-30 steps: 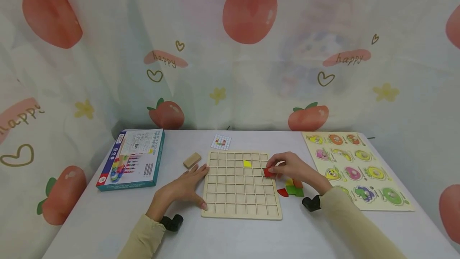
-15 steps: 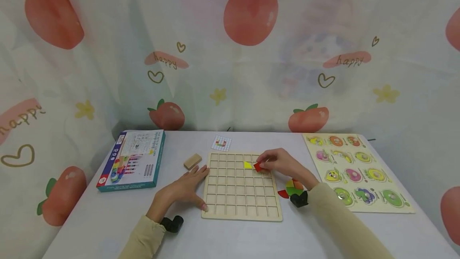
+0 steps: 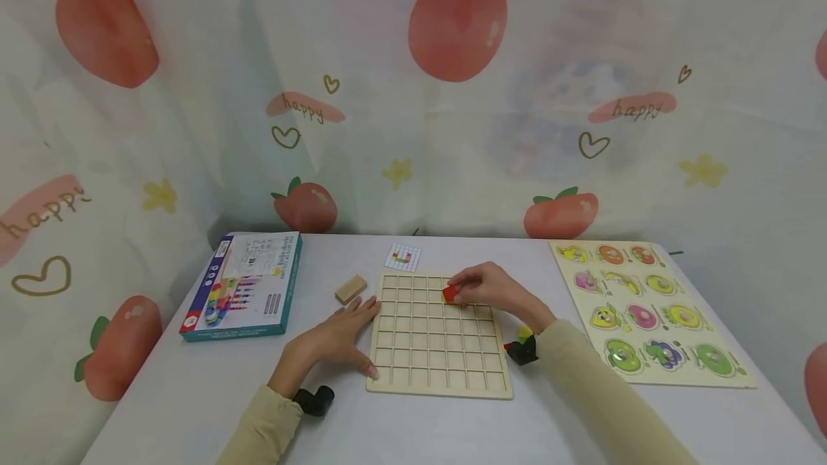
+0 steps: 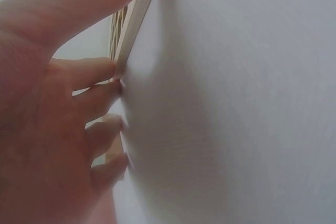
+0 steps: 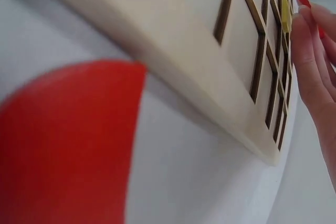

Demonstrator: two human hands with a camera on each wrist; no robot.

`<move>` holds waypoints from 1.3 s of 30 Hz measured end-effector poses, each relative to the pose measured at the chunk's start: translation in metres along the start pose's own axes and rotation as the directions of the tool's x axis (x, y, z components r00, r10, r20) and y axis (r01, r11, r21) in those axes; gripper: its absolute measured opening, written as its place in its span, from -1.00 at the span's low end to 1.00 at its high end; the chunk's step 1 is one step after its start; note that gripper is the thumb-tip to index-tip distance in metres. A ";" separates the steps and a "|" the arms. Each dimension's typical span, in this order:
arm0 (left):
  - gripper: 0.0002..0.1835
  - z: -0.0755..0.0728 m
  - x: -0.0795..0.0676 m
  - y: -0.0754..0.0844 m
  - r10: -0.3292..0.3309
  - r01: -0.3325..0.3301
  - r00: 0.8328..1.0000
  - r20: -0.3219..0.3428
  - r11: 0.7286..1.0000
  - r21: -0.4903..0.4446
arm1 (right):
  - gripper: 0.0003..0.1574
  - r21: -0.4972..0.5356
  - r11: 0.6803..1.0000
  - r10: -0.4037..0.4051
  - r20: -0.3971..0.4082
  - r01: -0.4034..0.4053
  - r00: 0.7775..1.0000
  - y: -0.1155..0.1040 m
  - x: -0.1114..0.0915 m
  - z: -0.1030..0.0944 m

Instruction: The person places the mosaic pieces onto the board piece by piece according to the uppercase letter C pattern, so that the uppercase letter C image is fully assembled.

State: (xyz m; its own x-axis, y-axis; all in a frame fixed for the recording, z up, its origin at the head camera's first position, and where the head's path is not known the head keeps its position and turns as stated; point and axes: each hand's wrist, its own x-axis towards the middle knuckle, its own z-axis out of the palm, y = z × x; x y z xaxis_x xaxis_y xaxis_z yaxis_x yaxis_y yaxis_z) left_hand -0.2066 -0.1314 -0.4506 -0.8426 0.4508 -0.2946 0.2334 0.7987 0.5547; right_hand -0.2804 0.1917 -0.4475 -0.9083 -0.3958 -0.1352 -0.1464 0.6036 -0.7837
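My right hand (image 3: 489, 287) pinches a small red tile (image 3: 449, 294) between thumb and fingertips, over the upper right part of a wooden grid board (image 3: 439, 392). In the head view the red tile mostly hides a yellow tile. The right wrist view shows that yellow tile (image 5: 285, 14) on the grid close beside the fingertips, with the held red tile standing tilted. My left hand (image 3: 331, 341) lies spread at the board's left side, thumb near the lower corner and fingers along the edge. In the left wrist view its fingertips touch the tabletop and the board's side.
Several loose tiles, including a red quarter-circle (image 5: 68, 145), lie right of the board, partly behind my right wrist. A wooden block (image 3: 351, 289) and a small pattern card (image 3: 403, 257) sit beyond. A boxed game (image 3: 244, 285) is at left, a fruit puzzle board (image 3: 652, 311) at right.
My right hand has carried the red tile leftward from the board's right edge to the yellow tile. The left hand has stayed at the board's left side.
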 end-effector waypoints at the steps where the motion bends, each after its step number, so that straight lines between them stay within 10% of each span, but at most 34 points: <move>1: 0.27 0.000 0.000 -0.001 0.000 0.000 1.000 -0.002 1.000 0.001 | -0.63 -0.011 1.000 0.000 -0.006 0.000 1.000 -0.001 0.002 0.001; 39: 0.29 0.004 0.003 -0.008 0.004 -0.004 1.000 0.002 1.000 0.029 | -0.76 -0.120 0.991 -0.056 -0.028 0.052 0.998 -0.009 0.002 0.006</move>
State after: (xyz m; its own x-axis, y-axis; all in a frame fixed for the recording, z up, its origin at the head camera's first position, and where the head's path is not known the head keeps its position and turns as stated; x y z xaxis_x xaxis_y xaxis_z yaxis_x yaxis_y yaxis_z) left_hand -0.2092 -0.1346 -0.4591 -0.8408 0.4549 -0.2934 0.2510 0.8079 0.5331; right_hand -0.2784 0.1811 -0.4443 -0.9093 -0.4095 -0.0744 -0.2394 0.6609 -0.7112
